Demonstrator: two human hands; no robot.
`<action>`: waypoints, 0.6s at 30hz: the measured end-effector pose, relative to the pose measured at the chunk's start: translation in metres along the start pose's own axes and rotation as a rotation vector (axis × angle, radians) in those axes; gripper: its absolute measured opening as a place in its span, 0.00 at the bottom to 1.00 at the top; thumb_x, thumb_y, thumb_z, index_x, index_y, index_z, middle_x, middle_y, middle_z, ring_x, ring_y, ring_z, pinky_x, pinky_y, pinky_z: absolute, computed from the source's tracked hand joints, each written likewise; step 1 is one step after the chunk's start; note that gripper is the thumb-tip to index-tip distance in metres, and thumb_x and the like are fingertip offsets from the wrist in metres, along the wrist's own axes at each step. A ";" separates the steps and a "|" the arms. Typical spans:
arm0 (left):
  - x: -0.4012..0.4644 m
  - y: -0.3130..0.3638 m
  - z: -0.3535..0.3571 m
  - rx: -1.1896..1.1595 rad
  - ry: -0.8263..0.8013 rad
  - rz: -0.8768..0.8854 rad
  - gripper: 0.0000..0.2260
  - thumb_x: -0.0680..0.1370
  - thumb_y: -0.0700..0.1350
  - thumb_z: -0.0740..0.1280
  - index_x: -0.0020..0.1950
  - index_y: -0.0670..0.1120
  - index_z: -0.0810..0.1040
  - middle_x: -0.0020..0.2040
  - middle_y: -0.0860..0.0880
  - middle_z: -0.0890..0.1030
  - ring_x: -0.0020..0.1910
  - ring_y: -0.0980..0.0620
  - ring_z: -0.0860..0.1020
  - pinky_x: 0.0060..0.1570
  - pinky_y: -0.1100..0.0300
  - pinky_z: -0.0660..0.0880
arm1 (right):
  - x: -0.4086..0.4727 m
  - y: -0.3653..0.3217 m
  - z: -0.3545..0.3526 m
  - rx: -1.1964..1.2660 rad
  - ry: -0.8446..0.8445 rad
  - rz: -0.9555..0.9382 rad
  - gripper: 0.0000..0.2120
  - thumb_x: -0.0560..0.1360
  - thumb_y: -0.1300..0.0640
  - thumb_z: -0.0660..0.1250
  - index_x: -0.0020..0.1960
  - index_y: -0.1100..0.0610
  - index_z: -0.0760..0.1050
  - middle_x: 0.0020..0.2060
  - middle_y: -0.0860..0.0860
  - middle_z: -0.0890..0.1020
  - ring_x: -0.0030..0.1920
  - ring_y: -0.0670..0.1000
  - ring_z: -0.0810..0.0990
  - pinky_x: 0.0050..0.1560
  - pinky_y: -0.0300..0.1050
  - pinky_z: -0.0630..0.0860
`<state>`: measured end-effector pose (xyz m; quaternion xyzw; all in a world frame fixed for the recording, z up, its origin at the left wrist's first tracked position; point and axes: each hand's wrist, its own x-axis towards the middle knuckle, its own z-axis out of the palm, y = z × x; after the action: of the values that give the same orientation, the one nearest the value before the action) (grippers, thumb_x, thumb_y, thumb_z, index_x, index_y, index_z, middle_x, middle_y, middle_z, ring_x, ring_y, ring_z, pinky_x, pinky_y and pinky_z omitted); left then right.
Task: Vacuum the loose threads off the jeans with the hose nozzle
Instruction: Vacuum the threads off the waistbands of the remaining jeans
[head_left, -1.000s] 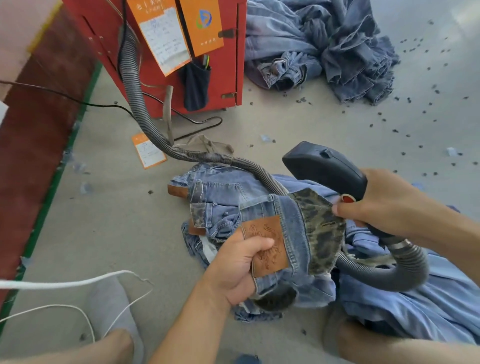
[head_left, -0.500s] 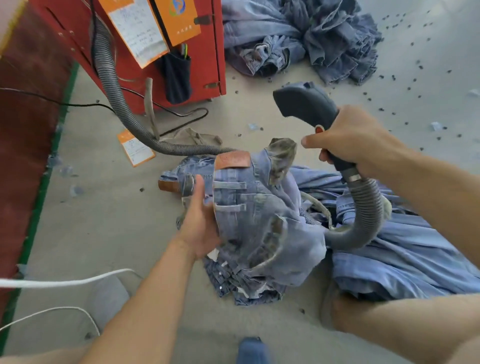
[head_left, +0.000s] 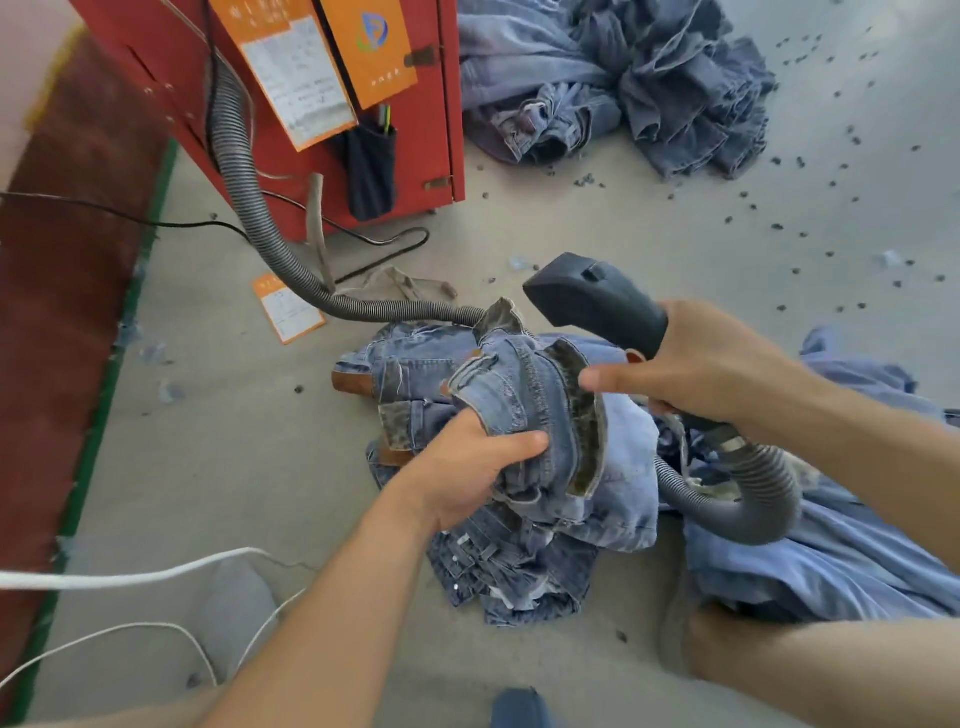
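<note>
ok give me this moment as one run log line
left hand: grips jeans waistband | right hand: holds nozzle, raised off denim | hose: runs to red cabinet

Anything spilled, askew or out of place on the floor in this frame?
Yes. Small dark bits are scattered over the grey floor at upper right, an orange tag lies loose by the red cabinet, and a heap of denim sits crumpled beside it. The hands, jeans and nozzle show nothing odd.
</note>
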<state>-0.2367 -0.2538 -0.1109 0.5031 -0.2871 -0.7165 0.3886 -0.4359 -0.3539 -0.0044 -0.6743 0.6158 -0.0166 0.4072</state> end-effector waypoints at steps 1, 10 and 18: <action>-0.002 -0.001 0.005 -0.030 -0.017 0.004 0.19 0.79 0.35 0.68 0.70 0.40 0.77 0.63 0.41 0.84 0.63 0.41 0.82 0.64 0.43 0.77 | 0.000 -0.001 0.005 -0.047 0.012 -0.003 0.25 0.66 0.39 0.82 0.43 0.57 0.75 0.25 0.52 0.82 0.25 0.49 0.80 0.31 0.45 0.75; -0.010 -0.008 0.003 -0.244 0.097 -0.032 0.13 0.83 0.30 0.60 0.66 0.35 0.78 0.56 0.37 0.85 0.53 0.40 0.85 0.52 0.46 0.82 | 0.010 0.006 -0.010 0.012 0.074 0.031 0.12 0.72 0.60 0.78 0.51 0.60 0.77 0.30 0.57 0.79 0.29 0.54 0.78 0.33 0.49 0.74; -0.015 -0.014 0.003 -0.238 0.151 -0.060 0.09 0.82 0.30 0.63 0.61 0.30 0.76 0.46 0.37 0.85 0.43 0.40 0.84 0.47 0.48 0.81 | 0.005 0.001 -0.004 0.046 0.059 0.001 0.10 0.74 0.63 0.77 0.48 0.56 0.76 0.24 0.51 0.77 0.20 0.45 0.75 0.21 0.37 0.70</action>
<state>-0.2407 -0.2341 -0.1136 0.5143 -0.1547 -0.7168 0.4447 -0.4375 -0.3600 -0.0049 -0.6636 0.6273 -0.0503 0.4045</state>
